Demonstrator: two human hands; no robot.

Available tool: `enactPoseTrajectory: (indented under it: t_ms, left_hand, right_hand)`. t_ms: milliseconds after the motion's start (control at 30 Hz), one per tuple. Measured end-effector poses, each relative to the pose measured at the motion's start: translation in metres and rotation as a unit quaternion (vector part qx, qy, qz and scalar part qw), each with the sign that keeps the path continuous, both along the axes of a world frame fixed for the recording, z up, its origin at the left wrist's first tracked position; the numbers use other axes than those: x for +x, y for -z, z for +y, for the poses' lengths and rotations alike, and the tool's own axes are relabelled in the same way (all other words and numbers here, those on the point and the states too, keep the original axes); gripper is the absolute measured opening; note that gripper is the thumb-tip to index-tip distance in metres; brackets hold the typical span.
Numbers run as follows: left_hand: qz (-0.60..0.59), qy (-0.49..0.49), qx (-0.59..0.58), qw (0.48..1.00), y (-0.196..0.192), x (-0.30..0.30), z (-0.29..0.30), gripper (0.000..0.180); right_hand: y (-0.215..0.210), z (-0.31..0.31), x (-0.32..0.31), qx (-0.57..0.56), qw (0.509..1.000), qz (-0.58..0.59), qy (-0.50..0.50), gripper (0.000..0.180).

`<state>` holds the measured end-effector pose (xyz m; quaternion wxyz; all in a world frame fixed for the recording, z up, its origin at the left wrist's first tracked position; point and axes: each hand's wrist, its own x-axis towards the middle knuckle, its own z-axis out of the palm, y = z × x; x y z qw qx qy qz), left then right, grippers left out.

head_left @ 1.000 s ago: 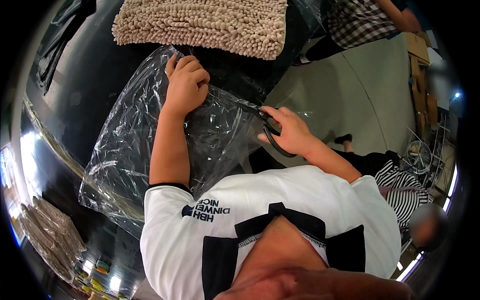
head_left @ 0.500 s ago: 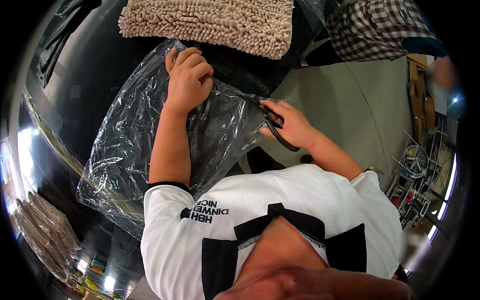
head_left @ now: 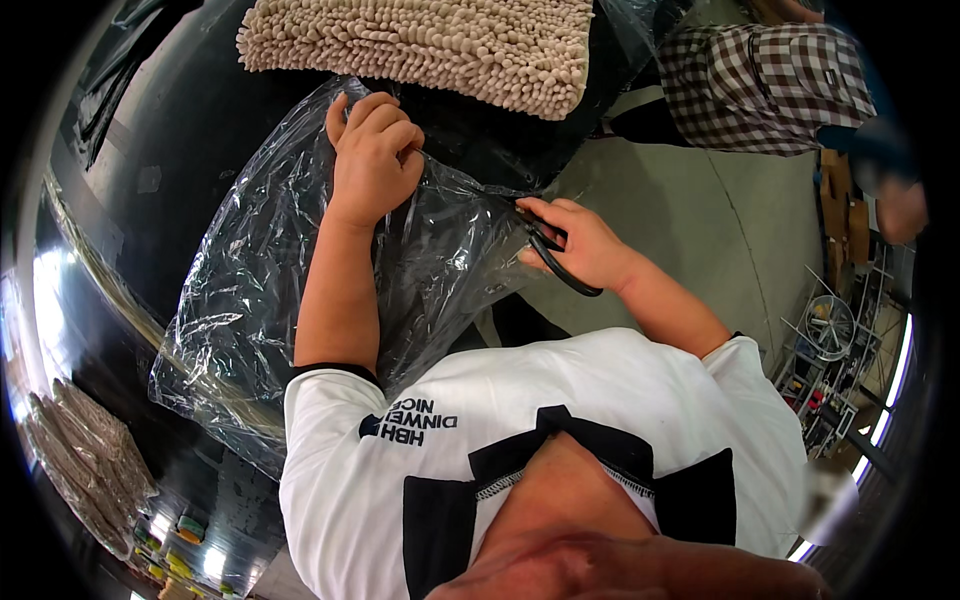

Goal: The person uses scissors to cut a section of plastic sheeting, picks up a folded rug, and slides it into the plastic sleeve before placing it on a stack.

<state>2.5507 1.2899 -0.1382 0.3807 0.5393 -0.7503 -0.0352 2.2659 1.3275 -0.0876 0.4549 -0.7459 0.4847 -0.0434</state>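
From where I stand, the clear plastic bag (head_left: 250, 270) lies between the person's two arms, spread over the dark bench (head_left: 195, 150), its narrowing right end reaching out past the bench edge above the floor (head_left: 690, 230). The right hand (head_left: 580, 240) is nearest that end, its fingers closed around the handles of a pair of black-handled scissors (head_left: 570, 277). Their long axis slants from the handles at lower right toward the upper left, so the blades point into the bag's upper border, on the side facing the left hand; whether the blades are parted I can't make out. That left hand (head_left: 375, 160) rests farther up and left, palm down on the bag near its top corner, fingers loosely bent; the fingertips are partly hidden, so I can't tell whether they pinch the film. The bag is thin, glossy and see-through, crinkled into bright white creases, with the dark bench top showing through it. Just beyond the left hand sits a beige chenille mat (head_left: 430, 55), its thick nubby pile facing up, apart from the fingers.
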Motion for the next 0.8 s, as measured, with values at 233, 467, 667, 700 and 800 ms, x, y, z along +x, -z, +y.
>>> enactPoseTrajectory:
  t_ms: [233, 467, 667, 700, 800]
  left_hand:
    - [0.006, -0.009, 0.006, 1.000, 0.003, 0.003, -0.001, 0.011]
    - [0.008, -0.014, 0.013, 1.000, 0.001, 0.003, -0.002, 0.011]
    - [0.012, -0.015, 0.012, 1.000, 0.001, 0.000, -0.002, 0.013]
    - [0.018, -0.016, 0.008, 1.000, 0.002, 0.000, -0.002, 0.014]
    - [0.020, -0.018, 0.004, 1.000, 0.004, -0.002, -0.002, 0.018]
  right_hand:
    - [0.008, 0.001, -0.001, -0.078, 0.997, -0.011, -0.023, 0.059]
    - [0.006, -0.003, -0.003, -0.102, 0.995, -0.006, -0.019, 0.063]
    - [0.001, -0.011, 0.010, -0.102, 0.994, 0.009, -0.027, 0.067]
    - [0.001, -0.011, 0.011, -0.105, 0.994, 0.013, -0.027, 0.066]
    - [0.004, -0.010, 0.012, -0.116, 0.993, 0.018, -0.030, 0.062]
